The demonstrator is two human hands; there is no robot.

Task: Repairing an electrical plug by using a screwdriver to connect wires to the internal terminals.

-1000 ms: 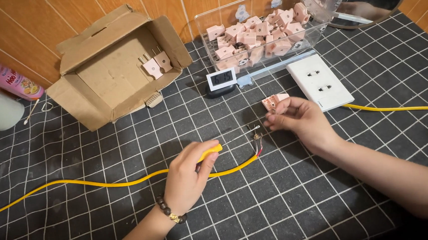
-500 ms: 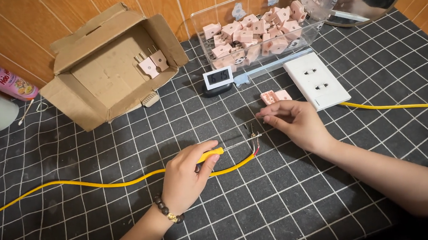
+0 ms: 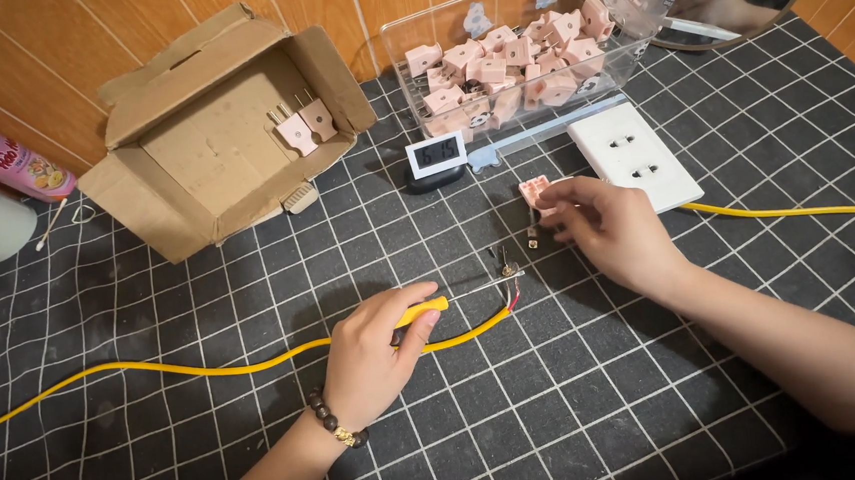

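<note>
A person's two bare hands work over a desk point(image 3: 658, 384) covered in a dark mat with a white grid.

The left hand point(image 3: 371, 359), a beaded bracelet at its wrist, is curled around a small screwdriver with a yellow handle point(image 3: 421, 313). Its thin metal shaft points right toward the stripped end of a yellow cable point(image 3: 206, 368), where bare wires point(image 3: 512, 299) fan out. This hand and the cable lie much as they did a second ago.

The right hand point(image 3: 612, 229) has changed. Before, it rested lower, close to the wire ends. Now it sits a little farther up the desk, fingertips pinching a small pink plastic plug piece point(image 3: 537, 194) just beside a white rectangular socket plate point(image 3: 632, 153). A small metal part point(image 3: 505, 263) lies loose on the mat between the hands. The plug piece is now apart from the wires, so it appears to be handled on its own instead of being joined to the cable.

Behind, a clear plastic bin point(image 3: 535, 62) holds many more pink plug pieces. An open brown cardboard box point(image 3: 220, 134) holds two finished pink plugs point(image 3: 304, 126). A small digital timer point(image 3: 437, 157) stands between box and bin.
</note>
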